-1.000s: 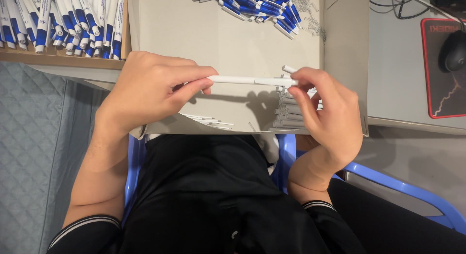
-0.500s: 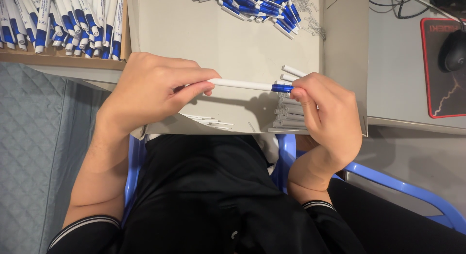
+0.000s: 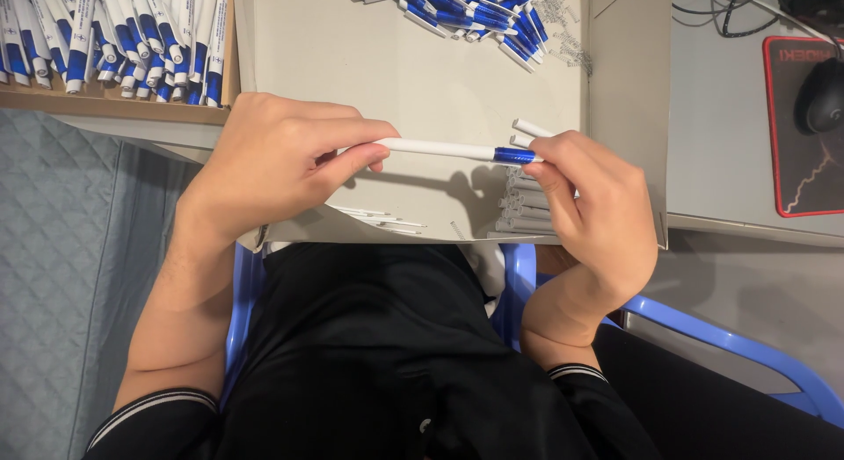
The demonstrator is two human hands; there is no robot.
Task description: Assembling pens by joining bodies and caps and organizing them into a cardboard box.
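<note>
My left hand (image 3: 281, 165) grips the white pen barrel (image 3: 435, 149), right hand (image 3: 598, 205) pinches the blue tip (image 3: 514, 155) onto its end, over the grey tray (image 3: 422, 73); finished pens (image 3: 114, 38) piled left, loose barrels (image 3: 526, 205) remain

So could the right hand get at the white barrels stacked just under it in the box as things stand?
Probably yes: the right hand hangs right over the stack of white barrels with nothing between, but its fingers hold the pen, so it must let go first.
</note>
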